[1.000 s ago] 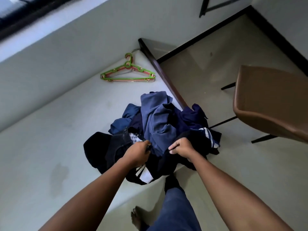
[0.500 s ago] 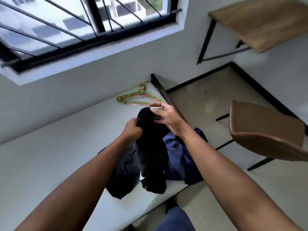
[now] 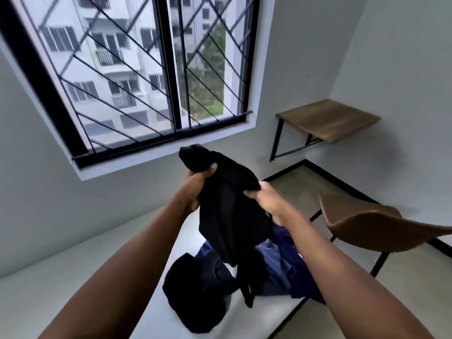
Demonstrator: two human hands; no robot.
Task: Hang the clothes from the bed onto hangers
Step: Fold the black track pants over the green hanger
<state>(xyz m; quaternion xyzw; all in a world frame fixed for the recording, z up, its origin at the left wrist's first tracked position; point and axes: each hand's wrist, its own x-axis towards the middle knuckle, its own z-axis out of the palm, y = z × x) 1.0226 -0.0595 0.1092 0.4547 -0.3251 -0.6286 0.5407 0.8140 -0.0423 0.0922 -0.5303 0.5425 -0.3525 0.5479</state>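
Black garment [image 3: 227,204]: newly raised from pile [image 3: 281,270] at bed [image 3: 73,289] edge; left hand [image 3: 195,184], right hand [image 3: 264,199] both clenched round its top (hanger likely next).

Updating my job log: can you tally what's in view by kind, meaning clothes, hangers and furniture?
Black garment, held up by left hand and right hand: 1
Clothes pile on the bed, pieces uncountable: 1
Chair: 1
Wall table: 1
Hangers in view: 0
Total: 4
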